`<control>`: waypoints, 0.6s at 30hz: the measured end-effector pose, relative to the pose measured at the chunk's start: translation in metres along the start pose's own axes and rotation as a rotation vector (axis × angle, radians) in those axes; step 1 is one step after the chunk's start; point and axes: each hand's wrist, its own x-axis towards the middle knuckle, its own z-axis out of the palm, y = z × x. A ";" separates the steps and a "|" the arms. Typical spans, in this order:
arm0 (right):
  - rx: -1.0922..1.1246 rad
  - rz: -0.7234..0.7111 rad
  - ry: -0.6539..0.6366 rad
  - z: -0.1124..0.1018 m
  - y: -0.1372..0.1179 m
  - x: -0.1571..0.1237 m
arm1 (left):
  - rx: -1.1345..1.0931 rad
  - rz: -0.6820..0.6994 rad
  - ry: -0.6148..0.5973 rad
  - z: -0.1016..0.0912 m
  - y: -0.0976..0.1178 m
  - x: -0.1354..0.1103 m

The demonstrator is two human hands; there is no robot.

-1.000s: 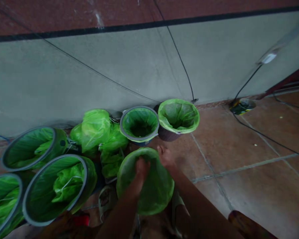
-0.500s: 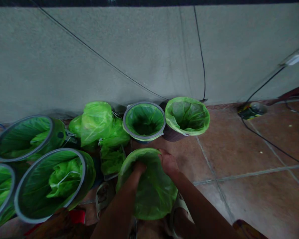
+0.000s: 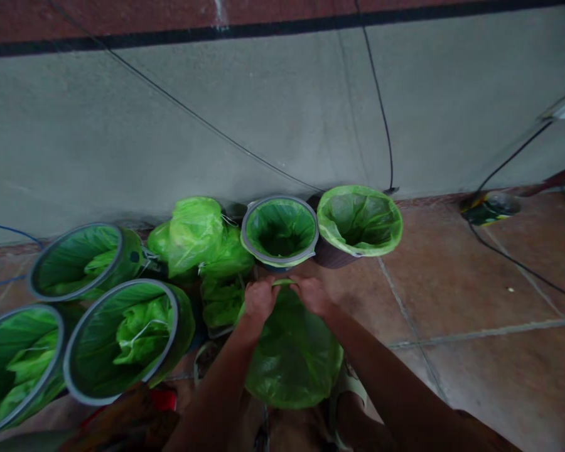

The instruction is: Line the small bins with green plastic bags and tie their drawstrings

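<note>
Between my feet stands a bin lined with a translucent green bin liner. My left hand grips the liner's far rim, fingers closed over the edge. Just to its right, my right hand pinches the same rim. A short stretch of the folded edge shows between the two hands. The bin's own body is hidden under the liner and my arms. Beyond my hands stand a grey-rimmed lined bin and a brown bin with a green liner, side by side against the wall.
On the left are several grey-rimmed bins with green liners, some holding bunched green bags. Tied green bags lie by the wall. A black cable crosses the tiled floor at right, near a dark green and yellow container.
My left hand has come out of the bin's inside and up to the far rim. My right hand stays on that rim. The view has tilted up, showing more wall.
</note>
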 end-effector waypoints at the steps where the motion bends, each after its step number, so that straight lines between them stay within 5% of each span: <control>1: -0.005 0.002 0.000 0.001 0.001 -0.001 | 0.027 0.008 -0.025 0.003 -0.002 0.002; 5: 0.028 0.117 0.046 -0.001 0.006 -0.016 | 0.010 0.013 0.084 -0.001 -0.007 -0.002; 11: 0.089 0.659 0.335 0.019 0.005 -0.086 | -0.279 -0.109 0.452 -0.012 -0.001 -0.042; 15: 0.163 0.790 0.356 0.041 -0.007 -0.127 | -0.433 -0.193 0.280 0.011 0.026 -0.064; 18: 0.180 0.759 0.503 0.036 -0.008 -0.127 | -0.372 -0.311 0.138 0.032 0.041 -0.058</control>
